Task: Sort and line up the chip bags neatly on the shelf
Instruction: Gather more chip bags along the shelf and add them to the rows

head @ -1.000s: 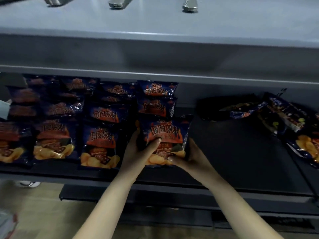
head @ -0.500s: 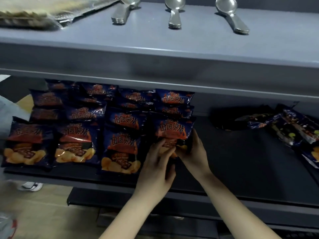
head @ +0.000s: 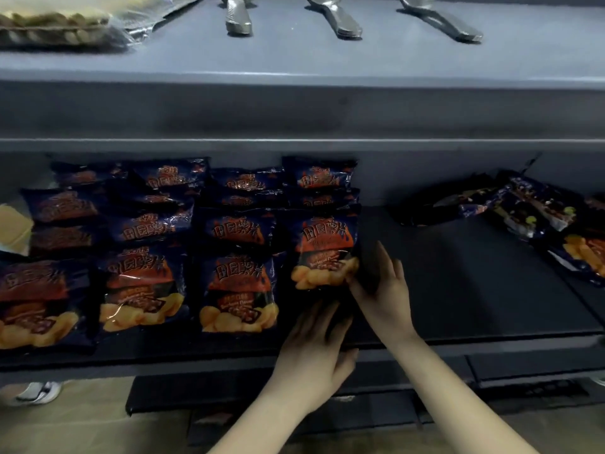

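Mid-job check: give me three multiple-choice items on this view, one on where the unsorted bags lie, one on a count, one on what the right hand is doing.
1. Where is the loose pile of bags?
A. on the floor
B. at the right end of the lower shelf
C. in a basket

2. How many spoons lie on the top shelf?
A. three
B. one
C. six

3. The right hand is:
A. gripping a spoon
B. out of view
C. open, fingers straight along the right edge of the front bag in the rightmost column

Answers: B, the pile sits far right on that shelf. A, three metal handles show. C, its thumb touches the bag's lower corner.
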Available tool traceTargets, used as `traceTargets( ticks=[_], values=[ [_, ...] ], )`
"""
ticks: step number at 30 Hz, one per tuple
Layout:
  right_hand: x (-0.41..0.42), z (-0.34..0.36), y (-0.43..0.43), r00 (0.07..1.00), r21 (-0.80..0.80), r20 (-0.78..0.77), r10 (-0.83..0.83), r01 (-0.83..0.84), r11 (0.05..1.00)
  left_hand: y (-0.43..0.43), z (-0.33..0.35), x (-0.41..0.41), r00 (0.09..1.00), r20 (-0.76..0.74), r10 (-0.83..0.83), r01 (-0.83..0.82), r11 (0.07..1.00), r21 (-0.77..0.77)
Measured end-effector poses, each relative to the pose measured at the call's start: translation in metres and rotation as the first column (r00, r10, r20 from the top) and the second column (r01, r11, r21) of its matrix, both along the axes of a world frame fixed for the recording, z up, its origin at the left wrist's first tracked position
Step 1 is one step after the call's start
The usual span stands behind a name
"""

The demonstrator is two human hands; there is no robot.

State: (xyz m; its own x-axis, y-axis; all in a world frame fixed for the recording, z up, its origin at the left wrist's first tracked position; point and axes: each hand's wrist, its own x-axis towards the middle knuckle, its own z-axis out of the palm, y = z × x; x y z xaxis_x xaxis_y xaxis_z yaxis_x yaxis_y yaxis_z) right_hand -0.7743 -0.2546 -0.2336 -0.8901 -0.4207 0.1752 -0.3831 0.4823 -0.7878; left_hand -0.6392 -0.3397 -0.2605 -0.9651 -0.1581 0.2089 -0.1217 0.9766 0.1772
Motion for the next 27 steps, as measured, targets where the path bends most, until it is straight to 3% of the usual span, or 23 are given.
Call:
traceTargets(
  ticks=[8,14,18,23,27],
  values=[
    [0.012,-0.005,0.059,0.968,-0.084,-0.077,-0.239,0.233,0.969,0.016,0.003,-0.020,0.981,-0.054,-0.188,0.192,0.978,0.076],
    [-0.031,0.014,0.092,0.948,-0.068,-0.164,-0.273,0.265,0.962,0.035,0.009,-0.052,0.971,-0.131,-0.202,0.221,0.963,0.152],
    [-0.066,0.026,0.119,0.945,-0.063,-0.197,-0.262,0.254,0.965,0.051,0.021,-0.087,0.979,-0.156,-0.131,0.171,0.944,0.280],
    [-0.110,0.037,0.158,0.936,-0.047,-0.228,-0.269,0.265,0.963,0.066,0.042,-0.150,0.939,-0.343,-0.005,0.115,0.947,0.301],
    [-0.130,0.031,0.185,0.965,0.022,-0.222,-0.141,0.149,0.989,0.075,0.055,-0.203,0.930,-0.343,0.129,0.023,0.914,0.406]
  ],
)
